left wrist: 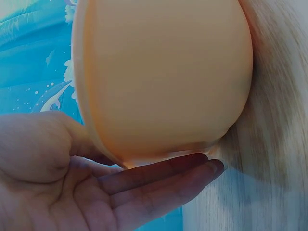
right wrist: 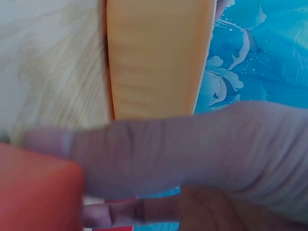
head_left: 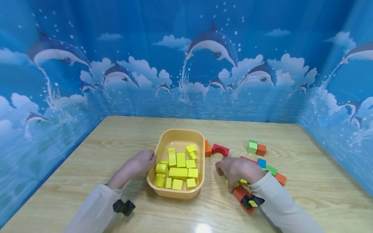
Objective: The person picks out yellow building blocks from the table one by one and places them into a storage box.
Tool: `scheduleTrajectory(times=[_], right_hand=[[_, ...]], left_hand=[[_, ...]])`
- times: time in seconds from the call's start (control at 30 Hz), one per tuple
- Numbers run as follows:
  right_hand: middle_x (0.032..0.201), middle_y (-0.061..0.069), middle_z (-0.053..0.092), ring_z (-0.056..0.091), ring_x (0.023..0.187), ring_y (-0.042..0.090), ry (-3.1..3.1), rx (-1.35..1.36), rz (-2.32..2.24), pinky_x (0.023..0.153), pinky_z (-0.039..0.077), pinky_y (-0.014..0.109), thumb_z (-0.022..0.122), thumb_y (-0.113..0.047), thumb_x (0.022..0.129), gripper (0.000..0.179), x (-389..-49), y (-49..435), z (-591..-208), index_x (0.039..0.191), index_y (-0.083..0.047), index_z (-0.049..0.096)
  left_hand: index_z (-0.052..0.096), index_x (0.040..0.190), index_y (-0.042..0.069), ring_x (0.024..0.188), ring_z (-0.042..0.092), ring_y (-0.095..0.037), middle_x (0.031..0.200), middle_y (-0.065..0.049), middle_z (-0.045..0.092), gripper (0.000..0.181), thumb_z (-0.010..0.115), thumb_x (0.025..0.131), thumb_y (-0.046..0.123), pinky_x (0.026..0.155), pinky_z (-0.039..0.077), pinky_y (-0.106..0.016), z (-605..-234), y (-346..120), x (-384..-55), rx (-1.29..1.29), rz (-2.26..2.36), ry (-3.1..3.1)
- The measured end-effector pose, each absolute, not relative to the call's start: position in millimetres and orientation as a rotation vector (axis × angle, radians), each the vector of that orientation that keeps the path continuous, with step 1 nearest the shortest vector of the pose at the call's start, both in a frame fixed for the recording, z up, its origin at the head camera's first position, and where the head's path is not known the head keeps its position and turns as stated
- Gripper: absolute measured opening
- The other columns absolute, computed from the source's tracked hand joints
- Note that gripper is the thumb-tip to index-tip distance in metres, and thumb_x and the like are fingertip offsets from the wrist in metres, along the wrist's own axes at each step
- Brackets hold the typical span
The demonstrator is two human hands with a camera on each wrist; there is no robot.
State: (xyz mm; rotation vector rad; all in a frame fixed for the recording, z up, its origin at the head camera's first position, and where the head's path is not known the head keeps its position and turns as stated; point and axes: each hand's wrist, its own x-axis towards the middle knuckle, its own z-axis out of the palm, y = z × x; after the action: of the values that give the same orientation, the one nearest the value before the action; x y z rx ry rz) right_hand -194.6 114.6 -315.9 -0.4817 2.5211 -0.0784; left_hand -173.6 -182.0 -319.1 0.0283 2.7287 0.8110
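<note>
A tan plastic tub (head_left: 181, 194) holding several yellow blocks (head_left: 178, 174) stands on the table. My left hand (head_left: 143, 161) grips its left rim, the thumb at the edge and the fingers (left wrist: 163, 185) along the outer wall. Right of the tub, my right hand (head_left: 237, 169) reaches down over loose blocks, thumb (right wrist: 125, 149) and a finger (right wrist: 134, 213) apart. Yellow blocks (head_left: 243, 182) lie partly hidden beneath it. An orange-red block (head_left: 241, 193) sits close to the thumb and fills a corner of the right wrist view.
A red arch block (head_left: 220, 149) and an orange block (head_left: 208, 149) lie by the tub's right side. Farther right are a light green block (head_left: 252, 147), a blue block (head_left: 261, 162) and another orange-red block (head_left: 280, 179). A dolphin-print curtain (head_left: 186, 81) surrounds the wooden table (head_left: 125, 129).
</note>
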Motion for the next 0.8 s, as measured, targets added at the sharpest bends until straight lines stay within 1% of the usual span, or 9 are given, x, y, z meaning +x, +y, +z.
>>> scheduleTrajectory(times=[0.07, 0.13, 0.23, 0.3, 0.43, 0.5, 0.63, 0.73, 0.8], right_hand=[[0.087, 0.005, 0.053, 0.049, 0.084, 0.022, 2.527, -0.465, -0.058, 0.064, 0.048, 0.035, 0.087, -0.004, 0.066, 0.044, -194.6, 112.5, -317.5, 0.091, -0.017, 0.053], [0.086, 0.005, 0.053, 0.050, 0.084, 0.022, 2.544, -0.459, -0.066, 0.064, 0.049, 0.033, 0.083, 0.001, 0.069, 0.040, -194.4, 110.0, -318.4, 0.089, -0.017, 0.054], [0.086, 0.005, 0.053, 0.050, 0.085, 0.021, 2.567, -0.443, -0.097, 0.063, 0.049, 0.031, 0.076, 0.009, 0.073, 0.037, -194.6, 106.8, -319.0, 0.089, -0.018, 0.056], [0.087, 0.005, 0.053, 0.050, 0.086, 0.022, 2.579, -0.431, -0.119, 0.063, 0.049, 0.030, 0.073, 0.013, 0.074, 0.038, -194.0, 105.7, -318.9, 0.090, -0.018, 0.057], [0.087, 0.006, 0.053, 0.050, 0.085, 0.023, 2.591, -0.394, -0.088, 0.062, 0.050, 0.033, 0.077, 0.012, 0.069, 0.043, -191.6, 105.8, -319.1, 0.092, -0.017, 0.055], [0.084, 0.007, 0.053, 0.050, 0.083, 0.023, 2.608, -0.385, -0.069, 0.062, 0.050, 0.034, 0.079, 0.010, 0.068, 0.043, -190.7, 105.4, -319.9, 0.091, -0.016, 0.053], [0.082, 0.006, 0.053, 0.051, 0.078, 0.022, 2.641, -0.429, -0.078, 0.061, 0.048, 0.031, 0.074, 0.011, 0.074, 0.036, -191.0, 104.2, -321.1, 0.089, -0.016, 0.054], [0.086, 0.005, 0.054, 0.051, 0.079, 0.022, 2.652, -0.505, -0.119, 0.062, 0.048, 0.032, 0.071, 0.008, 0.080, 0.032, -193.3, 104.7, -318.9, 0.094, -0.017, 0.058], [0.090, 0.003, 0.055, 0.051, 0.081, 0.021, 2.674, -0.576, -0.153, 0.066, 0.050, 0.033, 0.070, 0.005, 0.082, 0.030, -195.6, 106.0, -315.8, 0.100, -0.018, 0.060]], left_hand=[[0.054, 0.112, -0.004, 0.066, 0.052, -0.020, 0.078, -0.011, 0.054, 0.028, 0.036, 0.104, 0.016, 0.056, 0.046, -0.029, -319.7, -182.2, -173.2, 0.023, 0.815, 2.726], [0.053, 0.112, -0.005, 0.066, 0.052, -0.020, 0.078, -0.011, 0.054, 0.028, 0.036, 0.104, 0.016, 0.056, 0.046, -0.029, -320.0, -182.3, -172.9, 0.023, 0.815, 2.726], [0.053, 0.112, -0.005, 0.066, 0.053, -0.020, 0.078, -0.011, 0.054, 0.028, 0.036, 0.104, 0.016, 0.056, 0.046, -0.028, -320.7, -182.2, -173.2, 0.031, 0.817, 2.727], [0.054, 0.110, -0.004, 0.066, 0.053, -0.020, 0.078, -0.011, 0.054, 0.027, 0.036, 0.104, 0.015, 0.056, 0.046, -0.028, -321.2, -181.9, -173.7, 0.041, 0.815, 2.735], [0.054, 0.110, -0.005, 0.065, 0.052, -0.020, 0.077, -0.011, 0.053, 0.027, 0.036, 0.104, 0.015, 0.055, 0.045, -0.028, -321.3, -181.7, -174.1, 0.055, 0.812, 2.745], [0.053, 0.114, -0.006, 0.065, 0.052, -0.020, 0.077, -0.011, 0.053, 0.029, 0.036, 0.104, 0.015, 0.055, 0.045, -0.028, -320.9, -182.1, -174.0, 0.051, 0.815, 2.740], [0.053, 0.114, -0.005, 0.065, 0.052, -0.020, 0.077, -0.011, 0.054, 0.029, 0.036, 0.104, 0.016, 0.055, 0.045, -0.028, -320.3, -182.0, -173.8, 0.035, 0.807, 2.738], [0.053, 0.113, -0.004, 0.065, 0.052, -0.020, 0.078, -0.011, 0.054, 0.028, 0.036, 0.104, 0.016, 0.055, 0.045, -0.028, -320.1, -181.5, -173.8, 0.021, 0.797, 2.738], [0.052, 0.115, -0.005, 0.066, 0.052, -0.020, 0.078, -0.011, 0.054, 0.030, 0.036, 0.104, 0.017, 0.055, 0.045, -0.028, -319.6, -181.3, -174.0, 0.019, 0.795, 2.737]])
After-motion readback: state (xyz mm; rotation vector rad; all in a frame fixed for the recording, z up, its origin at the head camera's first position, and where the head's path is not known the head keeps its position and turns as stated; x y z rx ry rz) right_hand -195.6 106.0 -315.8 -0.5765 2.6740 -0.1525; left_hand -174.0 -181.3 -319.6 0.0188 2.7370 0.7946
